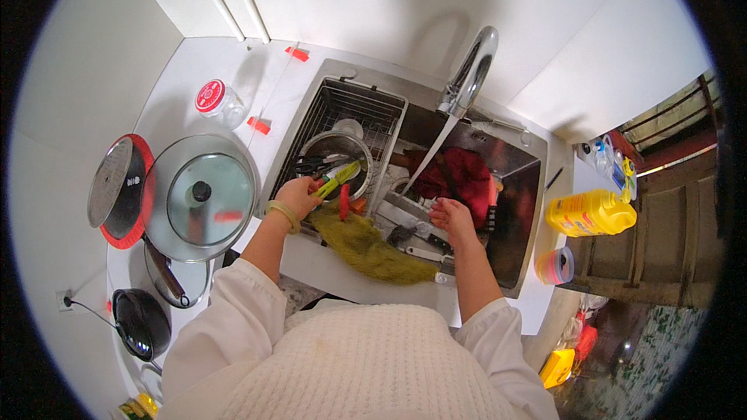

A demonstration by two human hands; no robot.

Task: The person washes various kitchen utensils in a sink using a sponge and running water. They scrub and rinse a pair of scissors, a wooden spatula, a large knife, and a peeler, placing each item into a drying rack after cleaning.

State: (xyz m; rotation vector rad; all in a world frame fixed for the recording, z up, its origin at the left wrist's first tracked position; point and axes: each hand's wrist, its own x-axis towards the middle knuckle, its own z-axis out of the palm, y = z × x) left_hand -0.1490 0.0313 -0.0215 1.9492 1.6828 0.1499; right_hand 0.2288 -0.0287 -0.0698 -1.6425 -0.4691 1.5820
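My left hand [299, 195] grips a lime-green knife [339, 181] over a round steel bowl [366, 157], where other utensils lie. This bowl sits in a wire draining basket [398, 109] over the left of the steel sink [540, 186]. My right hand [454, 220] is above the sink with curled fingers, by the end of a flat metal strip [408, 205]; whether it holds that is unclear. Water runs from the chrome faucet [475, 67] onto the strip's far end. A dark red cloth-like item [467, 172] and a white-handled utensil [423, 254] lie in the sink.
An olive-green mesh cloth [373, 248] drapes over the sink's front edge. Left on the counter are a glass lid [204, 198], a red-lidded jar [224, 106] and a black pot [140, 326]. A yellow jug [589, 213] and a plastic cup [554, 265] stand right.
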